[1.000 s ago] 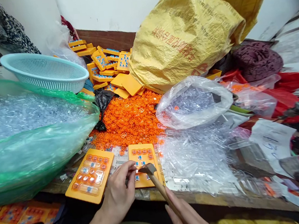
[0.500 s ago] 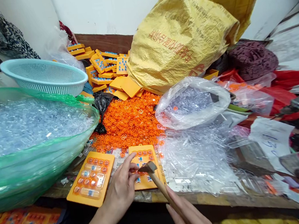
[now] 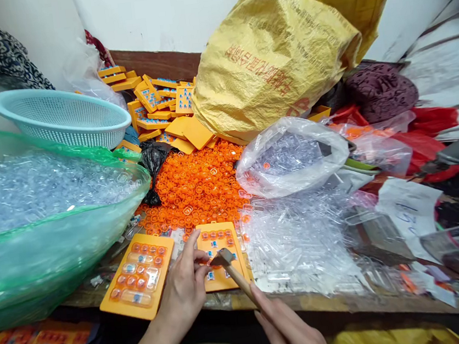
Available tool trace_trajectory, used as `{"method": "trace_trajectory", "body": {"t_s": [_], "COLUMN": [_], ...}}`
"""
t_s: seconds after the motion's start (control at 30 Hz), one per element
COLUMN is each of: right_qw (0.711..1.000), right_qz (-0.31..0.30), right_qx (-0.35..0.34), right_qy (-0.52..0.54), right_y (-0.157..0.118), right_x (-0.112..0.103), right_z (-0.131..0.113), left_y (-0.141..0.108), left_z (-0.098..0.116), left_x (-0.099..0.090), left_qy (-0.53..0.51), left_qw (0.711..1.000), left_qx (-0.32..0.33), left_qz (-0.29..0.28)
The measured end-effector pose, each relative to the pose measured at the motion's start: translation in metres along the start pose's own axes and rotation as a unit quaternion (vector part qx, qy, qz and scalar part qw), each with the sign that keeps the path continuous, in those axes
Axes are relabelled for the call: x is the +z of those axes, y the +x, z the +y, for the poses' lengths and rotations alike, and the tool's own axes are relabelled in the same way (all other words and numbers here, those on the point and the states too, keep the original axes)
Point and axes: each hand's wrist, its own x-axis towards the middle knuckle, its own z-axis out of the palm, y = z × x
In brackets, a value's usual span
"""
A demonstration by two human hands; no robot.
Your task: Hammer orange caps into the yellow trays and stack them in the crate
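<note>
Bright, soft light, right edge seemingly blurry.

One left hand (image 3: 185, 284), one right hand (image 3: 290, 322), one hammer (image 3: 238, 280) and two yellow-orange boards (image 3: 220, 242) at the front of the counter (image 3: 335, 302).
Also counted: one light-blue basket (image 3: 65, 110), one green bag (image 3: 57, 263), one open white-rimmed bag (image 3: 289, 187), one black bag (image 3: 153, 161) and one large lettered sack (image 3: 270, 62); the heaped boards (image 3: 157, 100) behind top ten, while orange rings (image 3: 193, 187) and clear strips (image 3: 295, 242) lie too thick to number.
</note>
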Motion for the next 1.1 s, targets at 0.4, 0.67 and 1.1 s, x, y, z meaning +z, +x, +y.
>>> {"method": "trace_trajectory", "body": {"t_s": [0.4, 0.67, 1.1], "right_qw": [0.901, 0.853, 0.861], "right_qz": [0.235, 0.254, 0.23], "right_qx": [0.334, 0.391, 0.385], "right_qy": [0.146, 0.237, 0.24], "right_y": [0.004, 0.007, -0.004], "right_x": [0.011, 0.006, 0.019], "right_z": [0.01, 0.005, 0.005], "left_y": [0.046, 0.052, 0.04], "left_z": [0.012, 0.021, 0.025], "left_x": [-0.044, -0.043, -0.052], "left_qy": [0.29, 0.308, 0.236], "left_qw": [0.956, 0.941, 0.947], "left_qx": [0.032, 0.047, 0.062], "left_qz": [-0.016, -0.135, -0.211]}}
